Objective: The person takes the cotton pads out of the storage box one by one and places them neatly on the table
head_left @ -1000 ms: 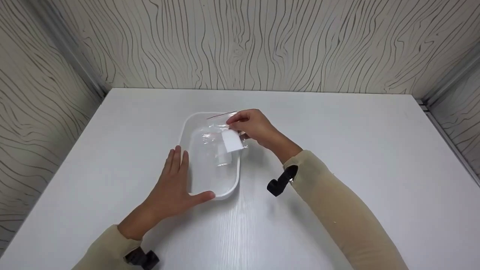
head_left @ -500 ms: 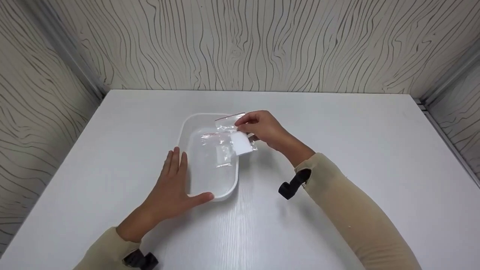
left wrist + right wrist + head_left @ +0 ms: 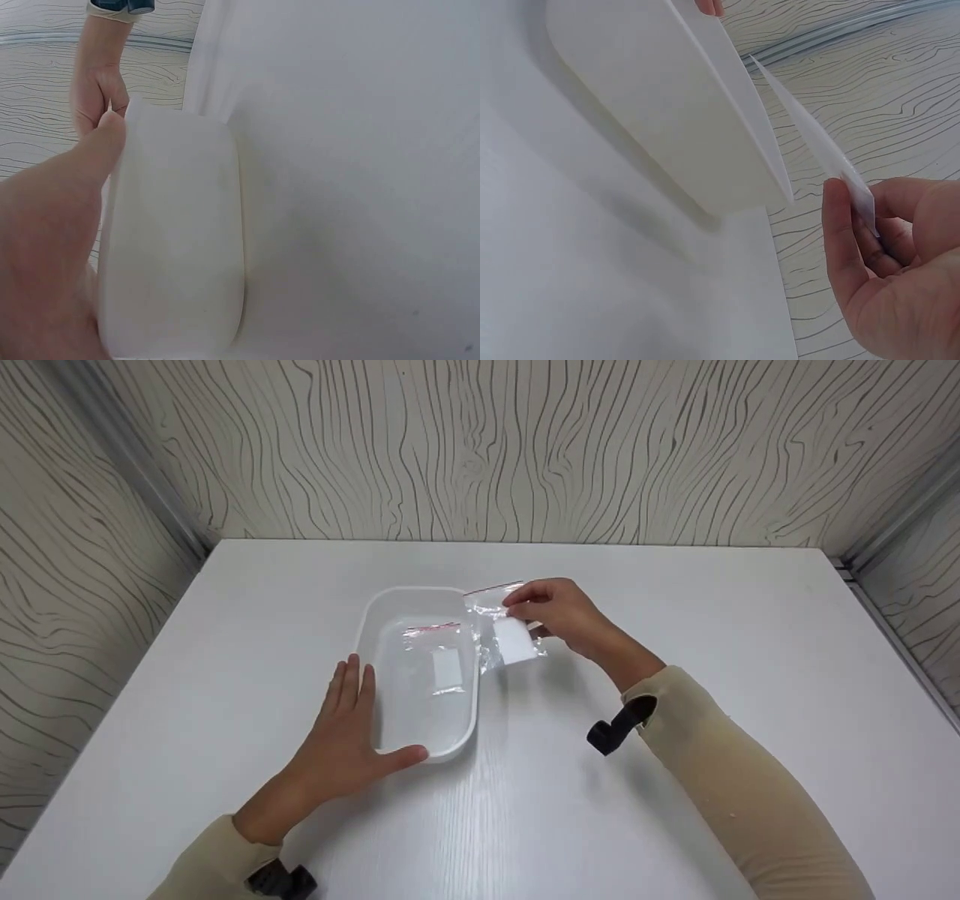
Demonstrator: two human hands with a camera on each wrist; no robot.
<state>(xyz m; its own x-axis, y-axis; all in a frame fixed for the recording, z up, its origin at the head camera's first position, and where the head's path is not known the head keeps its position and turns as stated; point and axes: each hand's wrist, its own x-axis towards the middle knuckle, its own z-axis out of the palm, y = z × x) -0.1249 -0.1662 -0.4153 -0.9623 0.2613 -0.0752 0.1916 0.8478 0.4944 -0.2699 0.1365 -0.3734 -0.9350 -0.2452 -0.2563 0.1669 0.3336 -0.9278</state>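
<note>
A person's two hands are working over a white table. The right hand [image 3: 551, 611] is pinching a small clear bag [image 3: 516, 643] between thumb and fingers. This bag is hanging tilted above the table [image 3: 720, 622], at the far right side of a white tub [image 3: 401, 701]; whether it is touching the rim, I cannot tell. A thin red line is running along its top edge, and a white rectangle is showing in its lower part. In the right wrist view, the bag is appearing nearly edge-on.

The left hand [image 3: 349, 739] is standing wide, with its fingers lying straight along the left side of the tub and its thumb stretching across the near rim.

Inside the tub, a second bag [image 3: 448, 667] is lying flat on the bottom, toward the right, also showing a red strip and a white rectangle.

Both arms are wearing beige sleeves [image 3: 724, 769], and a black mount [image 3: 622, 724] is sitting at the right wrist, with another at the left. Behind the table, a pale wall [image 3: 480, 450] is displaying dark wood-grain lines.
</note>
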